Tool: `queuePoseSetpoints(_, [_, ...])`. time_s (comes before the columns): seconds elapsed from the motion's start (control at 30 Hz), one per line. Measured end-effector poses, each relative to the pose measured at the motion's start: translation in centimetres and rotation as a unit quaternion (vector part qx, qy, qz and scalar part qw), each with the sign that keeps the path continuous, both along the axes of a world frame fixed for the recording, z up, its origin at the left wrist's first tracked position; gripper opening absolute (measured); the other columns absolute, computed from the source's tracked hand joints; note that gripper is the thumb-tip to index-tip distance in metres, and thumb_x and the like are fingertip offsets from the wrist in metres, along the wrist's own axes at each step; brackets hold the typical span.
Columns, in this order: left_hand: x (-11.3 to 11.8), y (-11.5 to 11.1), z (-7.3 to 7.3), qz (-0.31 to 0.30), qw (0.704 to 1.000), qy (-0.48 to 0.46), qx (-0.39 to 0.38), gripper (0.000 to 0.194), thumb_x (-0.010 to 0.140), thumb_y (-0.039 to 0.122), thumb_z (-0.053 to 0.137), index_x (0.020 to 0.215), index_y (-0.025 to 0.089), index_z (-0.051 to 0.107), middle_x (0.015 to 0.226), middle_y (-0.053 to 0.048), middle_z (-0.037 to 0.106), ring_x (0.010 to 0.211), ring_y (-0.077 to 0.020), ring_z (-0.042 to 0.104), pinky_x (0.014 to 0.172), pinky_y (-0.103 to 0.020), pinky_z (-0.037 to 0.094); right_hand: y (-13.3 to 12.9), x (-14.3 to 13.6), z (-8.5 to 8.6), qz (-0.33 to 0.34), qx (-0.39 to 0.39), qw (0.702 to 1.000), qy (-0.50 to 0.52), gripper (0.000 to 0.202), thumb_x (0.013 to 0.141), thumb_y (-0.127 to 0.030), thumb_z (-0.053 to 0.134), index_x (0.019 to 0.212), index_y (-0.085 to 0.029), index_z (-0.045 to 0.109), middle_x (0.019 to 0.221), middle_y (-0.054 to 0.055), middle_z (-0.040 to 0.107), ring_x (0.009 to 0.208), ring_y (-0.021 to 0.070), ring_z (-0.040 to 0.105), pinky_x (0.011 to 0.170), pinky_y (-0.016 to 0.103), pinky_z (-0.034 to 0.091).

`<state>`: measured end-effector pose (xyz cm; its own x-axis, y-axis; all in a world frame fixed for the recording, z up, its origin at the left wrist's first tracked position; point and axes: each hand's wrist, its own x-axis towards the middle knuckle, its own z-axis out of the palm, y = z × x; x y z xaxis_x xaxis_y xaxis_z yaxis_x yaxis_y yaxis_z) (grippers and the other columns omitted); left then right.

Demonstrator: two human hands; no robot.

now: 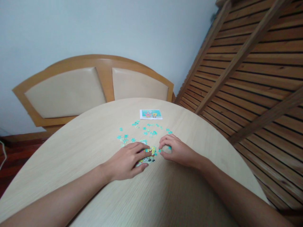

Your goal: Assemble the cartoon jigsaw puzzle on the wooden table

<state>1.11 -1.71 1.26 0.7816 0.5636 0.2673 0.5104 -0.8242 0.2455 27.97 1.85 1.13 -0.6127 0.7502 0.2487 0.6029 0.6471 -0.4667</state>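
Observation:
A partly joined jigsaw picture (152, 152) with a yellow cartoon figure lies on the round table. My left hand (129, 160) rests flat over its left part, fingers spread, hiding some of it. Just right of the picture, my right hand (176, 150) has its thumb and fingers curved around small teal pieces (161, 150) at the picture's right edge. A gap shows between thumb and fingertips, and no piece is seen lifted. Loose teal pieces (153, 133) are scattered beyond both hands, with more (124, 138) to the left.
A printed reference card (151, 114) lies toward the far side of the wooden table (99, 126). Behind the table stands a padded bench back (66, 91) against the wall. Wooden slats (251, 72) lean at the right.

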Motion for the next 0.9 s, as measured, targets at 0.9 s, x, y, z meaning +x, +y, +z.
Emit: queuePoseSetpoints(0.9, [-0.12, 0.09, -0.08, -0.017, 1.0, -0.003, -0.011, 0.046, 0.096, 0.033, 0.057, 0.141, 0.026, 0.051, 0.138, -0.01, 0.057, 0.127, -0.029, 0.054, 0.108, -0.048, 0.046, -0.08, -0.36, 0.1, 0.06, 0.057, 0.996, -0.024, 0.005, 0.087, -0.025, 0.072, 0.089, -0.021, 0.07, 0.091, 0.002, 0.071, 0.093, 0.0202, 0.062, 0.088, 0.036, 0.042])
